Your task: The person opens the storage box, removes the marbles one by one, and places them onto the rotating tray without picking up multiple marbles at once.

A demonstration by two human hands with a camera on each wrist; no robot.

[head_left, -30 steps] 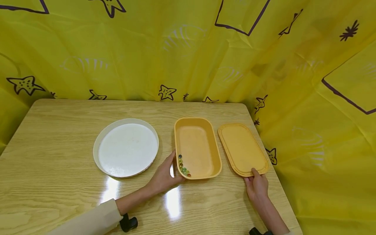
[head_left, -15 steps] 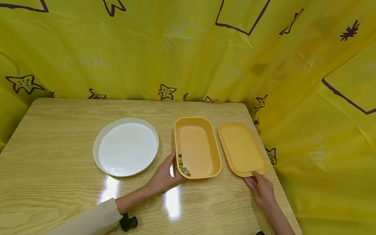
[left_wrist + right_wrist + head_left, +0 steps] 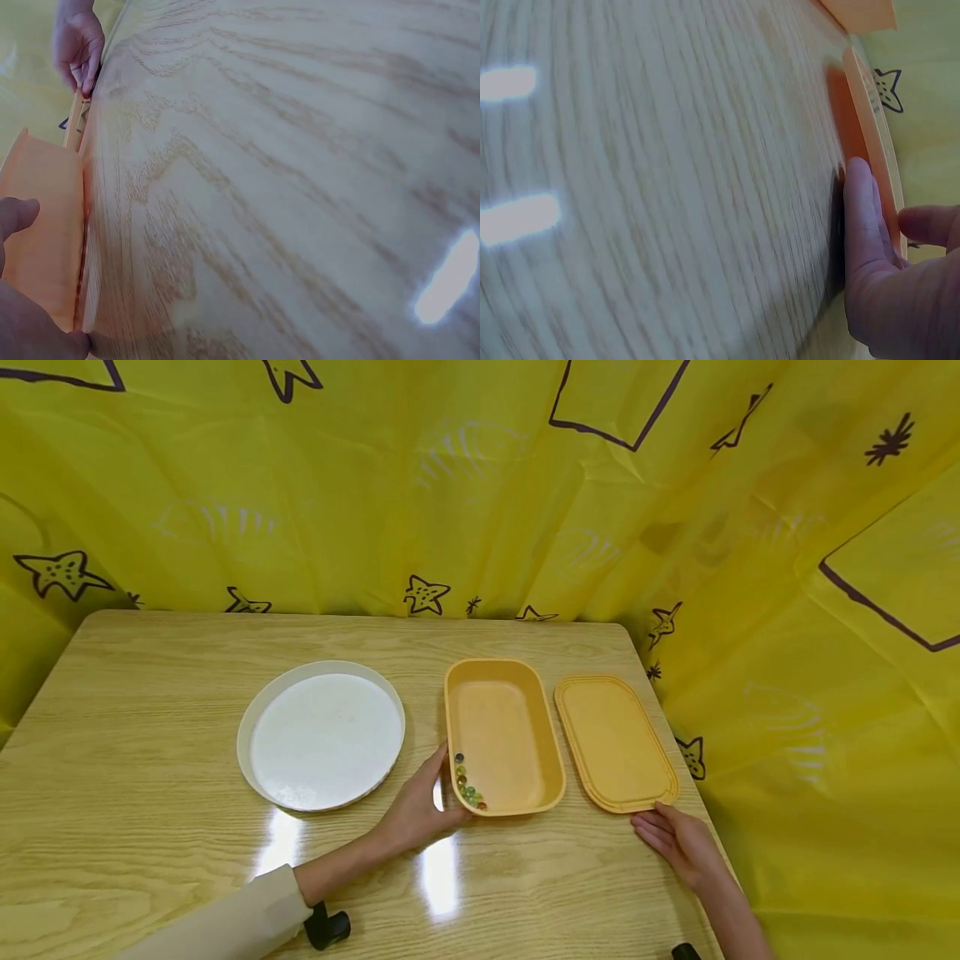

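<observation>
My left hand (image 3: 415, 810) holds the near left corner of an orange rectangular box (image 3: 498, 727), its fingers along the left wall and its thumb at the near side. Several small glass marbles (image 3: 471, 793) lie inside the box, gathered in that same corner. To the right is a flat orange lid (image 3: 617, 743) with a ridged rim. My right hand (image 3: 686, 843) pinches the lid's near right edge, thumb on top and fingers underneath. In the right wrist view, the lid (image 3: 877, 135) is tilted, its near edge raised above the tabletop.
A round white tray (image 3: 326, 739) with a low rim stands left of the box on the wooden table (image 3: 142, 760). Yellow patterned cloth (image 3: 375, 510) hangs behind the table and along its right side. The lid lies close to the table's right edge.
My right hand has slid rightward along the lid's near edge, and the lid's near end has shifted slightly left. The left hand, box and marbles stay in place.
</observation>
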